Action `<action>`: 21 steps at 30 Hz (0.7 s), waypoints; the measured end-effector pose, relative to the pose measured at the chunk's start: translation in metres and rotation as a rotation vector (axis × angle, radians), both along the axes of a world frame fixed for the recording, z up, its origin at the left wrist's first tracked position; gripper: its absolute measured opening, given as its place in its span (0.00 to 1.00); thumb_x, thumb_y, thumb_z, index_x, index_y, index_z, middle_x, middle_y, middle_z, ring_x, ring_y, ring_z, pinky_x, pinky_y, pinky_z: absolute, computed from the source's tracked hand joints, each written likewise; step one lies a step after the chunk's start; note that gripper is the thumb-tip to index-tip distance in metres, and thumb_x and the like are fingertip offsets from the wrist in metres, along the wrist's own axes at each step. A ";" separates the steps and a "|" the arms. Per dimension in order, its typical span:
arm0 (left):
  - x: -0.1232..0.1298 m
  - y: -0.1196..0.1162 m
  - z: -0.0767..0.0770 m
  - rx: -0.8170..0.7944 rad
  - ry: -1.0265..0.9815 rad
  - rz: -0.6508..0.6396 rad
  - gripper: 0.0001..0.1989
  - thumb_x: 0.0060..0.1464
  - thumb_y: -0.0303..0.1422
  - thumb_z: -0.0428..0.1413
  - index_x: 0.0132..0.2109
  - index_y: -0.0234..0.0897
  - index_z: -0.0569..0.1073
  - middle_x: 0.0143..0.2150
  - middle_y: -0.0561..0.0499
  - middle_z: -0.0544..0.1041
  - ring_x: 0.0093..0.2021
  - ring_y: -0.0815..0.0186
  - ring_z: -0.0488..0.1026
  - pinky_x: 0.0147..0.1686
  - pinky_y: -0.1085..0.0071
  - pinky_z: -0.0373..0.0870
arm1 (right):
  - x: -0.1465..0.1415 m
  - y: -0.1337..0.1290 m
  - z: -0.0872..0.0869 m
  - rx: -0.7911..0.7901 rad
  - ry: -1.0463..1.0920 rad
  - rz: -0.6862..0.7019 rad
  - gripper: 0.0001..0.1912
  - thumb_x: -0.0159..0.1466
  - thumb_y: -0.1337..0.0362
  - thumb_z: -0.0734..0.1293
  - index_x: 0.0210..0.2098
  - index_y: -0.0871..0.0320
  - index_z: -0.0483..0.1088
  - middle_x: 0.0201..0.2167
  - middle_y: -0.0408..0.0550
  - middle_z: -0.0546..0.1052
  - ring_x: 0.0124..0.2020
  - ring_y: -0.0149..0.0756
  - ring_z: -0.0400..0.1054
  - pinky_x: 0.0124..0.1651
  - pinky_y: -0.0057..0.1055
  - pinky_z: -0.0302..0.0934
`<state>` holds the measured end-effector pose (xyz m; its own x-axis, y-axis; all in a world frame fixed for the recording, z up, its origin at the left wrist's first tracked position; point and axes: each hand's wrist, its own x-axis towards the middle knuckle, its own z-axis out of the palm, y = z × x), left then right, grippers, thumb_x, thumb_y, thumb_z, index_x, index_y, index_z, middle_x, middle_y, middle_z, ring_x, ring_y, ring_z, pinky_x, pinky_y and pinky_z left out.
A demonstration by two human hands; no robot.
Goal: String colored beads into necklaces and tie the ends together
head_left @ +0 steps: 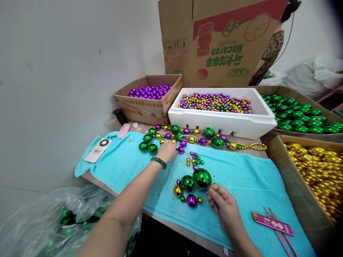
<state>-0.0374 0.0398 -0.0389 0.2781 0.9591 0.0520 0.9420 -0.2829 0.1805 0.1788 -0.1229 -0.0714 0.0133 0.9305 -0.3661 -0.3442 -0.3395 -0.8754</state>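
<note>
My left hand [167, 151], with a green bangle [158, 162] at the wrist, reaches among gold and purple beads at the middle of the table. Its fingers are bent, and what they hold is hidden. My right hand [222, 201] pinches the bead string beside a large green bead [202, 178]. Another green bead [188, 183], a purple bead [192, 200] and a gold bead [178, 191] belong to this short curved strand on the blue towel [241, 171]. Small loose beads [195, 159] lie between my hands. Behind them stretches a long bead necklace [217, 142].
At the back stand a carton of purple beads [142, 107] and a white foam box [222, 121] of mixed beads. Cartons of green beads [302, 114] and gold beads [316, 175] line the right. A pink packet [272, 224] overlaps tweezers-like tools [285, 242]. A phone [98, 150] lies left.
</note>
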 end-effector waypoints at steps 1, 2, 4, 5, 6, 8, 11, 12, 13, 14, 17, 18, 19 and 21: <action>0.003 0.000 -0.003 -0.004 -0.008 0.010 0.12 0.53 0.31 0.53 0.44 0.33 0.74 0.44 0.40 0.73 0.50 0.54 0.64 0.50 0.60 0.61 | 0.000 0.000 0.000 -0.001 -0.001 -0.001 0.19 0.48 0.51 0.73 0.27 0.58 0.67 0.19 0.40 0.67 0.21 0.25 0.58 0.25 0.22 0.53; 0.005 0.000 -0.005 -0.005 -0.021 0.019 0.11 0.52 0.30 0.53 0.43 0.33 0.74 0.44 0.40 0.73 0.50 0.54 0.64 0.50 0.59 0.61 | 0.000 0.000 0.000 -0.002 -0.003 0.000 0.19 0.48 0.51 0.73 0.27 0.58 0.67 0.19 0.40 0.67 0.21 0.26 0.58 0.25 0.22 0.53; 0.007 -0.002 -0.008 -0.006 -0.060 0.031 0.10 0.51 0.28 0.54 0.42 0.32 0.74 0.44 0.38 0.73 0.49 0.53 0.65 0.50 0.59 0.60 | 0.000 0.000 0.001 -0.001 -0.007 0.002 0.19 0.48 0.51 0.73 0.27 0.58 0.68 0.19 0.41 0.66 0.21 0.26 0.57 0.24 0.23 0.53; 0.007 -0.003 -0.009 -0.006 -0.088 0.032 0.10 0.50 0.26 0.54 0.41 0.32 0.75 0.43 0.37 0.73 0.49 0.53 0.65 0.50 0.58 0.60 | 0.000 -0.001 0.001 0.002 -0.010 0.002 0.19 0.48 0.51 0.73 0.27 0.59 0.68 0.19 0.41 0.66 0.21 0.26 0.57 0.24 0.23 0.53; 0.007 -0.004 -0.009 -0.005 -0.116 0.029 0.11 0.50 0.26 0.54 0.41 0.32 0.75 0.43 0.37 0.73 0.49 0.52 0.66 0.50 0.58 0.60 | 0.000 -0.001 0.002 0.005 -0.013 0.000 0.19 0.48 0.51 0.73 0.27 0.59 0.68 0.19 0.41 0.66 0.21 0.26 0.57 0.24 0.23 0.53; 0.006 -0.009 -0.007 0.013 -0.172 0.024 0.12 0.50 0.26 0.54 0.43 0.32 0.74 0.43 0.37 0.73 0.49 0.53 0.66 0.51 0.58 0.60 | 0.000 -0.002 0.002 0.013 -0.023 -0.007 0.18 0.48 0.51 0.73 0.27 0.58 0.68 0.19 0.41 0.66 0.21 0.27 0.57 0.24 0.24 0.53; 0.002 -0.018 0.000 -0.051 -0.667 0.148 0.15 0.50 0.31 0.56 0.46 0.35 0.72 0.45 0.41 0.74 0.46 0.58 0.69 0.47 0.61 0.64 | 0.000 -0.005 0.003 0.029 -0.056 -0.017 0.18 0.48 0.50 0.73 0.26 0.58 0.68 0.18 0.41 0.66 0.20 0.27 0.57 0.23 0.24 0.53; 0.001 -0.022 0.004 -0.133 -0.940 0.209 0.16 0.49 0.33 0.57 0.46 0.35 0.72 0.44 0.43 0.74 0.42 0.61 0.71 0.44 0.63 0.66 | 0.000 -0.005 0.003 0.034 -0.068 -0.017 0.18 0.48 0.50 0.73 0.26 0.58 0.68 0.18 0.41 0.66 0.20 0.27 0.57 0.23 0.24 0.52; 0.000 -0.027 0.008 -0.233 -1.219 0.265 0.16 0.48 0.34 0.58 0.45 0.35 0.72 0.42 0.44 0.75 0.39 0.64 0.72 0.41 0.66 0.67 | 0.000 -0.006 0.003 0.038 -0.079 -0.014 0.18 0.48 0.50 0.73 0.26 0.59 0.69 0.18 0.41 0.66 0.20 0.26 0.57 0.23 0.24 0.52; -0.001 -0.031 0.012 -0.335 -1.456 0.303 0.16 0.47 0.34 0.60 0.44 0.34 0.73 0.39 0.46 0.75 0.36 0.66 0.72 0.38 0.68 0.68 | -0.001 -0.006 0.003 0.042 -0.088 -0.009 0.18 0.48 0.50 0.73 0.27 0.59 0.69 0.17 0.41 0.66 0.20 0.26 0.57 0.22 0.24 0.52; -0.003 -0.043 0.023 -0.499 -1.786 0.341 0.15 0.44 0.30 0.62 0.41 0.33 0.73 0.35 0.49 0.75 0.31 0.71 0.72 0.33 0.74 0.67 | -0.002 -0.006 0.004 0.048 -0.102 -0.002 0.18 0.49 0.51 0.72 0.27 0.59 0.69 0.18 0.41 0.66 0.20 0.26 0.57 0.22 0.23 0.52; -0.003 -0.046 0.025 -0.507 -1.821 0.345 0.15 0.43 0.29 0.62 0.41 0.32 0.73 0.34 0.49 0.75 0.30 0.71 0.72 0.32 0.74 0.67 | -0.003 -0.006 0.004 0.052 -0.105 -0.003 0.18 0.49 0.51 0.72 0.27 0.59 0.70 0.18 0.41 0.66 0.20 0.26 0.57 0.22 0.23 0.52; -0.003 -0.049 0.028 -0.510 -1.838 0.344 0.15 0.43 0.28 0.62 0.41 0.32 0.74 0.34 0.50 0.75 0.30 0.72 0.72 0.32 0.75 0.67 | -0.004 -0.006 0.005 0.056 -0.108 -0.004 0.17 0.49 0.51 0.72 0.27 0.59 0.69 0.18 0.41 0.66 0.20 0.26 0.57 0.22 0.23 0.52; -0.003 -0.052 0.031 -0.506 -1.849 0.334 0.15 0.43 0.27 0.61 0.42 0.32 0.74 0.34 0.50 0.75 0.30 0.72 0.72 0.32 0.75 0.68 | -0.005 -0.006 0.006 0.065 -0.115 -0.009 0.17 0.50 0.51 0.72 0.27 0.59 0.69 0.18 0.42 0.66 0.20 0.26 0.57 0.22 0.24 0.52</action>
<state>-0.0405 -0.0126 -0.0083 0.0453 0.9713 -0.2336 -0.4787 0.2264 0.8483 0.1735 -0.1293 -0.0655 0.0603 0.9518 -0.3007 -0.2433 -0.2782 -0.9292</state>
